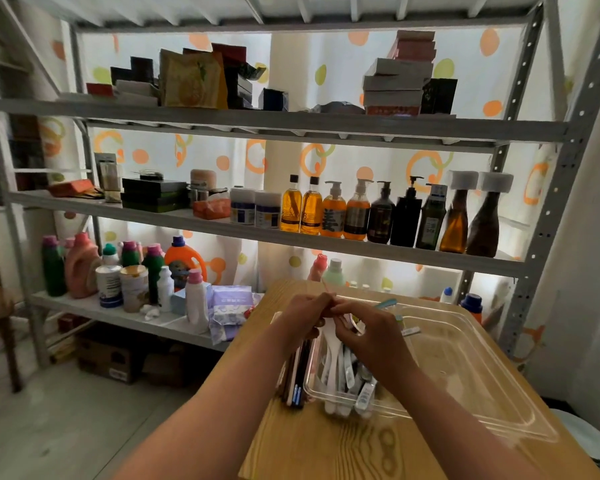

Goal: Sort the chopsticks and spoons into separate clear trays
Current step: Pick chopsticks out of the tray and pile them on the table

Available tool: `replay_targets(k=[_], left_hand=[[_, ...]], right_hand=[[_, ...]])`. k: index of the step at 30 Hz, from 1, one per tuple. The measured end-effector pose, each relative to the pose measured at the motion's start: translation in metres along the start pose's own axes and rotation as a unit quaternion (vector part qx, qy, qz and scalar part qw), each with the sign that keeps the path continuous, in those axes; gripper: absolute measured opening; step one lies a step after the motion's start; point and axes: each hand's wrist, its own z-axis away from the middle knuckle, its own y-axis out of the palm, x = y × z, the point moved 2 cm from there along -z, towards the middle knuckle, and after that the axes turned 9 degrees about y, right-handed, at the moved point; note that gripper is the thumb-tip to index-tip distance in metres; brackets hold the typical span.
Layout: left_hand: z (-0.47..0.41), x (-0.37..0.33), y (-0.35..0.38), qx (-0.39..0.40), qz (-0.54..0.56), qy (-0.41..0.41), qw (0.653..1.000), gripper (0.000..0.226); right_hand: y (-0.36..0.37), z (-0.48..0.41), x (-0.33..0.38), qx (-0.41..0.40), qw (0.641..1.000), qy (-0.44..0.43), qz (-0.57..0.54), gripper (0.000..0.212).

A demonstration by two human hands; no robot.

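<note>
Over the wooden worktop (326, 445), we are holding both hands together above the small clear tray (312, 389); the left hand (303, 315) is curling its fingers round a pale chopstick (328, 288), whose tip is poking up past the knuckles; the right hand (371, 337) is meeting it from the right, fingers curled and pinching the same stick lower down, as far as we can tell.

Spoons (345, 375), white and wrapped, are lying heaped in the small tray, directly beneath the hands; dark chopsticks (296, 379) are lying in a bundle just beside that tray on its left, partly under the left wrist; whether they are sitting in a tray of their own, we cannot tell.

A large clear tray (471, 368) is touching the small one on the right; a metal shelf rack (291, 126) of bottles is standing behind the worktop.
</note>
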Motion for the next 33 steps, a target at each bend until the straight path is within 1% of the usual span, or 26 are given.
replay_targets(k=[2,7,10,12,14,17,20,25,28,33], left_hand=[[0.001,0.003,-0.004,-0.01,0.001,-0.004,1.0,0.031],[0.0,0.012,-0.018,-0.029,-0.083,0.022,0.996,0.035],[-0.002,0.018,-0.027,-0.076,-0.089,0.006,0.993,0.029],[-0.007,0.026,-0.035,-0.096,-0.133,-0.005,0.986,0.028],[-0.01,0.037,-0.044,-0.098,-0.224,-0.029,0.969,0.03],[-0.011,0.058,-0.059,-0.081,-0.367,-0.063,0.925,0.037],[-0.01,0.076,-0.066,-0.07,-0.451,-0.084,0.886,0.039],[-0.012,0.097,-0.075,-0.067,-0.516,-0.142,0.842,0.031],[-0.011,0.104,-0.078,-0.052,-0.547,-0.159,0.82,0.03],[-0.012,0.111,-0.077,-0.034,-0.559,-0.154,0.814,0.035]], right_hand=[[0.005,0.001,0.0,0.017,1.0,0.0,0.008,0.027],[0.015,0.003,-0.002,0.033,0.999,0.017,0.021,0.027],[0.017,0.005,-0.003,0.04,0.999,0.023,0.026,0.023],[0.016,0.006,-0.005,0.04,0.998,0.031,0.023,0.02],[0.015,0.006,-0.008,0.034,0.998,0.041,0.021,0.019],[0.013,0.007,-0.012,0.025,0.998,0.055,0.025,0.019],[0.011,0.007,-0.016,0.025,0.997,0.064,0.024,0.02],[0.009,0.008,-0.02,0.031,0.997,0.067,0.022,0.017],[0.009,0.01,-0.025,0.038,0.996,0.074,0.03,0.016],[0.009,0.009,-0.034,0.043,0.993,0.101,0.039,0.015]])
